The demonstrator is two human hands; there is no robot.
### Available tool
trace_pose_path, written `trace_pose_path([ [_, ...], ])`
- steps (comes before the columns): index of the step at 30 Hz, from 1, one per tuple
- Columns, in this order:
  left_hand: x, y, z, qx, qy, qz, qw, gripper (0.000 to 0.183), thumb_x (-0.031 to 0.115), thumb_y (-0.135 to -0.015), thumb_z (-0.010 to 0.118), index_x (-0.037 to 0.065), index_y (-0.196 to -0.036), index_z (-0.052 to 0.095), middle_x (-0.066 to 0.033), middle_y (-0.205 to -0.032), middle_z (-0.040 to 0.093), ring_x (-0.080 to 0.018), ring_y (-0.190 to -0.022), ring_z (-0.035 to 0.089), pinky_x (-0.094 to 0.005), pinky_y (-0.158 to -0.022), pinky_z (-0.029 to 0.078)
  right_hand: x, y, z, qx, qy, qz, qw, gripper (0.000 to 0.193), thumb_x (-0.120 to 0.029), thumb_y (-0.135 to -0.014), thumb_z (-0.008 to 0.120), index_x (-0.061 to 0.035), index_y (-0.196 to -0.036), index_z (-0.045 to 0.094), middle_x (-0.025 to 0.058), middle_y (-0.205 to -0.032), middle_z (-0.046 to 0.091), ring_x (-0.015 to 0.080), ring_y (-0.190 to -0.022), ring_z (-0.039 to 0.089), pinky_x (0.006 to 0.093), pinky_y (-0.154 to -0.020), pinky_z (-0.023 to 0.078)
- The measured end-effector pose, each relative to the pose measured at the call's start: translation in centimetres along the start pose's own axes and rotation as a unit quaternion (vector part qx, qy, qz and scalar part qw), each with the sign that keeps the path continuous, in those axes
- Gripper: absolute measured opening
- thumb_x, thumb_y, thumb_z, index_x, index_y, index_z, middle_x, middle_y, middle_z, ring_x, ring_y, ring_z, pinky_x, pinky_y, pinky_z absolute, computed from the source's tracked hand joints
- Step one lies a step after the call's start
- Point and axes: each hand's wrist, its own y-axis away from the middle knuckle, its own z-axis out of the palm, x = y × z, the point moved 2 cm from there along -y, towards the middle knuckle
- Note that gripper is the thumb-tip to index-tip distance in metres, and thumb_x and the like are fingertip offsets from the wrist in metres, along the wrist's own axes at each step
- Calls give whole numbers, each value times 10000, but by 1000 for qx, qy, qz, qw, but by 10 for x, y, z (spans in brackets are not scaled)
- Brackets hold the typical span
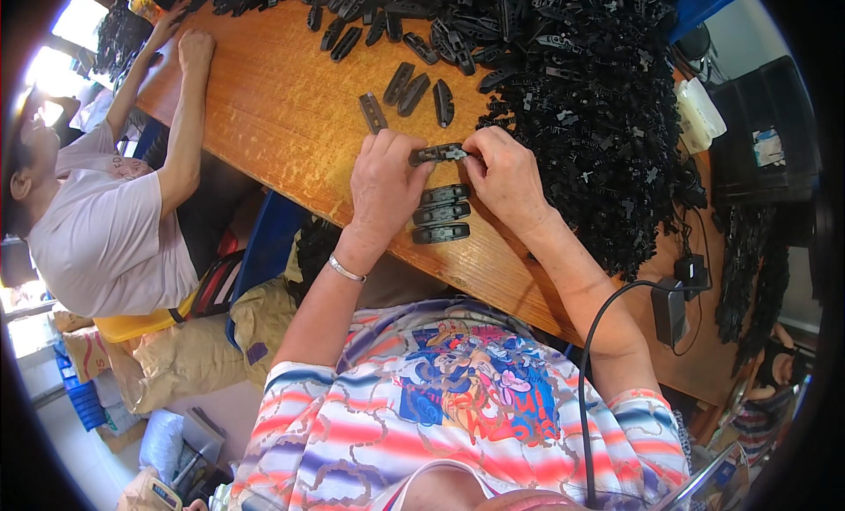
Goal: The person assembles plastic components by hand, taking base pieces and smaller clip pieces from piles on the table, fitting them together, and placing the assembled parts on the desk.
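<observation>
We hold one small black plastic piece (437,153) between both hands above the wooden table (264,106), just past its near edge: our left hand (385,183) closes its fingertips on the piece's left end, and our right hand (503,176) pinches the right end, so both are shut on the same part. Directly beneath it, near the table's edge, three similar black pieces (442,213) lie side by side in a neat short stack, which we judge to be the ones already finished. That is a small count beside what remains: a very large heap of loose black parts (581,97) covers the far and right side of the table, reaching right up to our right hand, and a few single elongated black pieces (414,93) lie scattered on the bare wood between the heap and our hands. So we judge the work to be at an early stage, with one piece in hand, three set down, and the bulk of the heap untouched. Whether the piece we hold is already fully joined we cannot tell, since our fingers cover its ends. At the far left another person (106,220) in a pale shirt reaches both arms onto the same table toward more black parts.
</observation>
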Motion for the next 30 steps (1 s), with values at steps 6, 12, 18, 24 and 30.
trace_pose_path([
  [6, 11, -4, -12, 43, 58, 50, 996, 234, 61, -845, 874, 73, -1052, 766, -108, -987, 689, -369, -975, 656, -456, -839, 543, -5, 1, -2, 7, -2, -17, 1000, 168, -4, -896, 775, -43, -1012, 660, 156, -971, 674, 418, -860, 713, 495, -726, 591],
  [12, 16, 2, -11, -82, 233, -190, 950, 88, 78, -977, 817, 31, -1030, 765, -73, -898, 772, -213, -810, 739, -323, -745, 569, -18, -3, -10, 8, -49, -42, 998, 165, -4, -896, 790, -40, -1032, 702, 150, -968, 699, 397, -877, 731, 460, -735, 603],
  [18, 22, 4, -13, -96, 431, -280, 852, 105, 85, -1052, 775, 1, -1101, 737, -25, -928, 775, -52, -829, 677, -225, -733, 537, -29, 2, -4, 37, -197, 61, 978, 193, 43, -931, 739, -13, -1115, 730, 147, -1004, 753, 318, -879, 778, 388, -760, 617],
  [24, 25, 7, -14, -60, 508, -291, 809, 108, 113, -1059, 765, 17, -1069, 716, -33, -925, 771, -74, -801, 673, -227, -755, 530, -50, 11, -4, 30, -248, 92, 964, 259, 57, -933, 730, 11, -1187, 739, 168, -1051, 756, 326, -891, 780, 370, -780, 622],
  [30, 23, 10, -8, -69, 506, -279, 813, 172, 144, -1084, 745, -25, -1108, 721, -28, -943, 757, -75, -864, 695, -236, -768, 553, -42, 9, -10, 60, -149, -21, 987, 270, 62, -934, 742, -1, -1196, 751, 167, -1023, 734, 350, -901, 754, 391, -775, 609],
])
